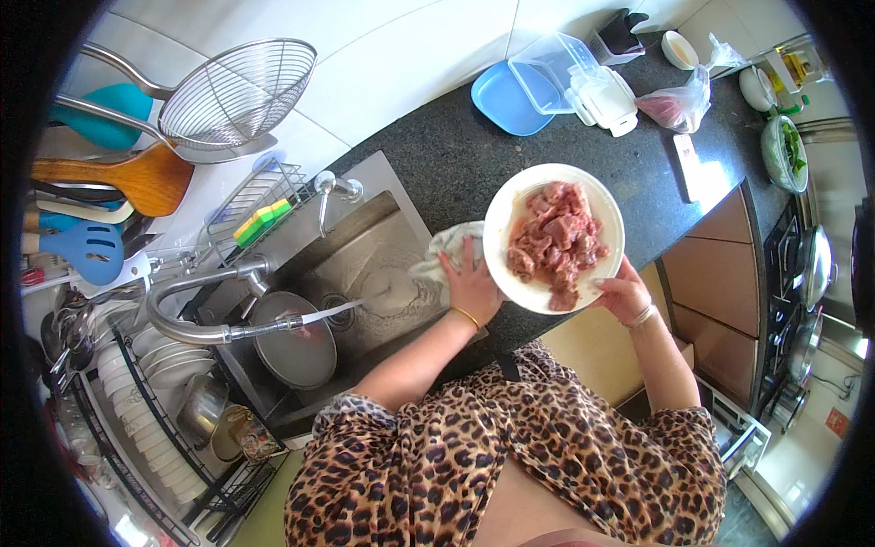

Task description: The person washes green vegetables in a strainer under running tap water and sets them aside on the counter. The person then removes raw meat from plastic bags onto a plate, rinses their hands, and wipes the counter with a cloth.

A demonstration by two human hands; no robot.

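Observation:
My right hand grips the right lower rim of a white plate that holds chunks of raw meat. Just left of the plate, my left hand has its fingers spread on a crumpled pale cloth at the sink's edge; whether the fingers grip the cloth cannot be told. The plate's left rim hides part of that hand's edge. Water runs from the faucet into the steel sink, where a round grey pan or lid lies.
On the dark counter are a blue tray, clear plastic containers, a bag of meat, a phone and a bowl of greens. A dish rack stands left; a wire strainer hangs above.

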